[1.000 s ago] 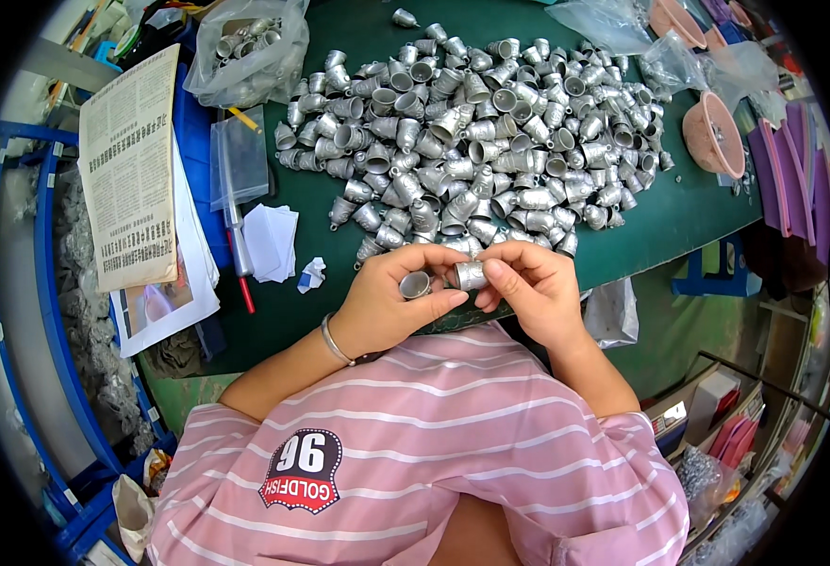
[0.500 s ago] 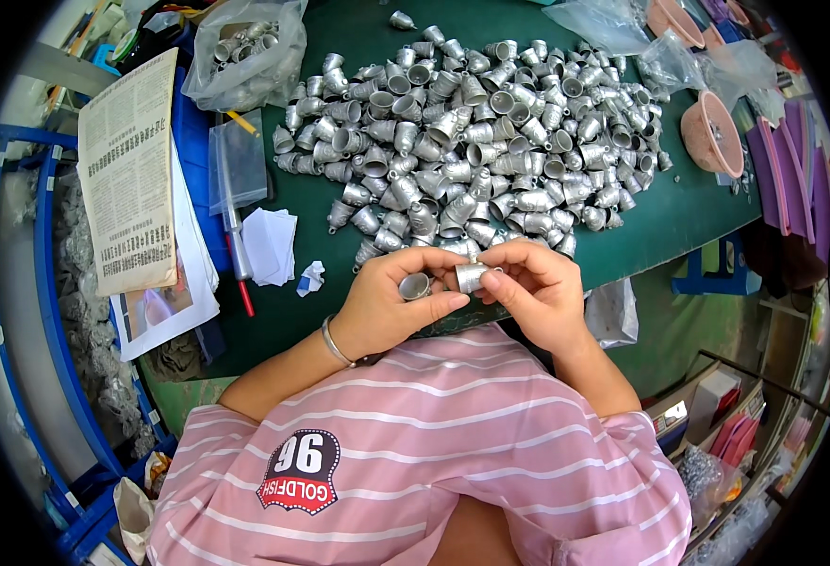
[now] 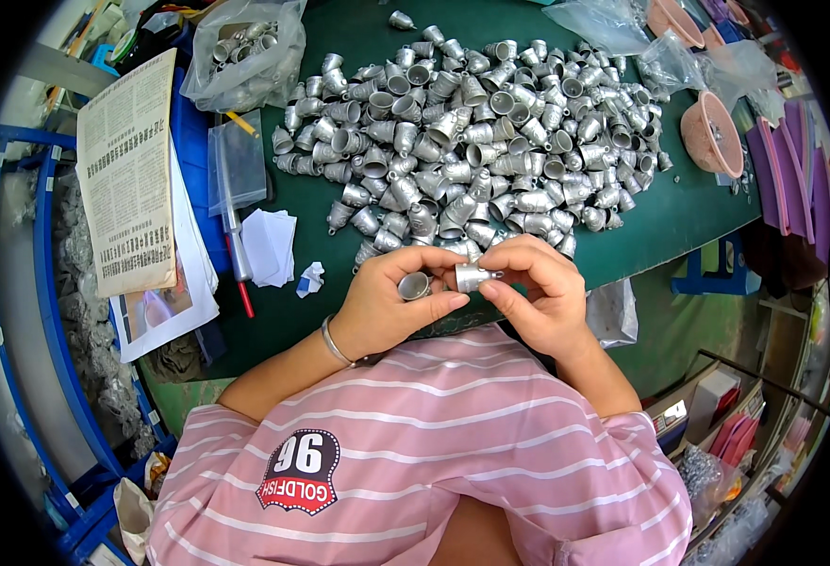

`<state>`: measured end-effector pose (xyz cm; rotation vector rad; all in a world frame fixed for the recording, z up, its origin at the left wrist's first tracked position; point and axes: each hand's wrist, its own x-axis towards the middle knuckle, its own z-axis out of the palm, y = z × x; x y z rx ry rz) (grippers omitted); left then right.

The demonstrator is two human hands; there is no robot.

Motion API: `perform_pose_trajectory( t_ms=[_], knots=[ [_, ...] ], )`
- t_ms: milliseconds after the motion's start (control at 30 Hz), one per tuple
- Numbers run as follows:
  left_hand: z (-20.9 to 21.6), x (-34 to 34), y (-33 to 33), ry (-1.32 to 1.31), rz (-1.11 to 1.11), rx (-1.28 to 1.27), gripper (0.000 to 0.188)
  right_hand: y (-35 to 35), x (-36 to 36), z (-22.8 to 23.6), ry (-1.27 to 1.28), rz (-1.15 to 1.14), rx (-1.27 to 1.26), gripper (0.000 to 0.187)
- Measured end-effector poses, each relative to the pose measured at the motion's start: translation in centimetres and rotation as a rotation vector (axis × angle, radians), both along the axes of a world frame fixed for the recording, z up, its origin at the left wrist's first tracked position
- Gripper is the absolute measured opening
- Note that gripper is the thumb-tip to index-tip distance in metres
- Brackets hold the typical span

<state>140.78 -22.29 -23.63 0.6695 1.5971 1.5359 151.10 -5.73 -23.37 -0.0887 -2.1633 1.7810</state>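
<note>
Just in front of my chest, both hands meet over the table's near edge. My left hand is closed, with one small silver metal bell, mouth showing, tucked in its curled fingers. At its fingertips is a second metal bell, lying sideways with its loop end to the right. My right hand pinches at that loop end with thumb and fingers; exactly what the fingertips grip is partly hidden. Right beyond the hands spreads a big heap of similar metal bells.
The heap lies on a dark green tabletop. On the left are a plastic bag of bells, a newspaper, white paper slips and a red pen. A pink bowl and purple folders stand at right.
The bell between my hands has turned, so its loop end now points right toward my right thumb. My right fingers have shifted slightly; my left hand stays in place.
</note>
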Motion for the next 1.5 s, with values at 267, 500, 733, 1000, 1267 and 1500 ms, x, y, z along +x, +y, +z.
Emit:
perform_pose_trajectory(
  t_ms=[267,500,733,1000,1267,1500],
  knots=[
    [-0.2,-0.1,-0.1,0.032,0.019,0.032,0.030,-0.1,-0.2,-0.6,0.108,0.031,-0.096,0.023],
    [-0.6,-0.1,0.1,0.233,0.044,0.097,0.033,0.6,0.1,-0.5,-0.163,0.106,0.037,0.023],
    [-0.3,-0.3,0.0,0.426,0.040,0.147,0.030,-0.3,0.1,-1.8,-0.160,0.095,-0.270,0.023],
    [0.5,-0.3,1.0,0.888,0.251,0.306,0.021,-2.1,0.0,-1.7,-0.328,0.281,-1.282,0.035],
    [1.2,0.5,3.8,1.085,-0.114,0.390,0.027,-1.9,2.0,-1.2,-0.400,-0.197,-1.816,0.031],
    [-0.9,-4.1,0.5,0.869,0.341,-0.043,0.012,8.5,14.6,-4.0,0.288,-0.366,-1.539,0.022]
  ],
)
